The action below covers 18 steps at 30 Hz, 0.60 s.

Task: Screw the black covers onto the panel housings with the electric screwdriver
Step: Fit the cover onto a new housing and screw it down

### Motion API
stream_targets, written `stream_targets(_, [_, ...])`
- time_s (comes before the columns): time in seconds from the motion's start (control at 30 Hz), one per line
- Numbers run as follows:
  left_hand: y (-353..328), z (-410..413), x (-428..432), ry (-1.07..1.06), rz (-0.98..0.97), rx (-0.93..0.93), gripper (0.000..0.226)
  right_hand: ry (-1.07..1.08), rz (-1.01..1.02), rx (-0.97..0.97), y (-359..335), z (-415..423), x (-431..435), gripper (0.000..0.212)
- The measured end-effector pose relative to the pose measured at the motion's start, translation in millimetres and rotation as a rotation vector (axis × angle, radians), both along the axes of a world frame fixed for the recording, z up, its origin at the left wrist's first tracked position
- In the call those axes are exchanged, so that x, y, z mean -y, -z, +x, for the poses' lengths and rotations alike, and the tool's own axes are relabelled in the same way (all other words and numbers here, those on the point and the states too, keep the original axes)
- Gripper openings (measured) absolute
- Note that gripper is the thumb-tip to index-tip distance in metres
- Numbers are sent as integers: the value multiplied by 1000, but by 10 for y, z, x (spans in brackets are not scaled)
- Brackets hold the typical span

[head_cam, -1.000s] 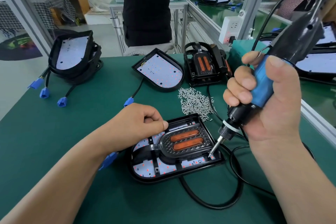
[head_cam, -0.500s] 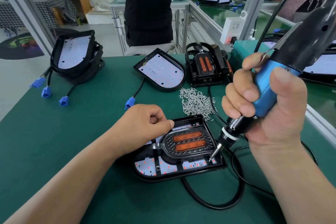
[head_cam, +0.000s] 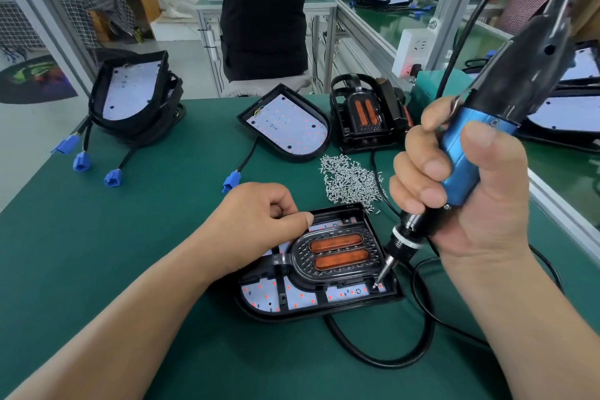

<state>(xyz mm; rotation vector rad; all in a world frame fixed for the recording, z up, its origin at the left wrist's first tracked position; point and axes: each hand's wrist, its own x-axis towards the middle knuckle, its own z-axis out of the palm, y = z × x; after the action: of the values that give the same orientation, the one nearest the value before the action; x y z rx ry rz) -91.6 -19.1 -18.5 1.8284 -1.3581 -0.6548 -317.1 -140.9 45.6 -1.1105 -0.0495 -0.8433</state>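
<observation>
Bright, even indoor light with soft shadows; wide-angle bending at the edges; the near electric screwdriver (head_cam: 506,114) looks slightly soft.

The bench (head_cam: 97,253) is dark green. At lower centre, a black plastic cover (head_cam: 336,247) with a dimpled surface carries two orange oblong windows. It lies over a white board (head_cam: 302,297) speckled with red dots. The electric screwdriver (head_cam: 461,166) at right has a bright blue grip, black body and silver collar. Silver screws (head_cam: 350,182) at centre, blue plug connectors (head_cam: 81,161) at left, black-and-white checked cloth (head_cam: 107,10) at upper left.

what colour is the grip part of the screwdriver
The screwdriver grip is metallic blue, with black body above it; the head view shows it best.
</observation>
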Motion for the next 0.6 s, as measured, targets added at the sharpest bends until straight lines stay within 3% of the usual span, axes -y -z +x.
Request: stream_targets(0.6, [-33, -38, -4, -18, -2, -2, 26, -194, -31, 82, 40, -2, 23, 35])
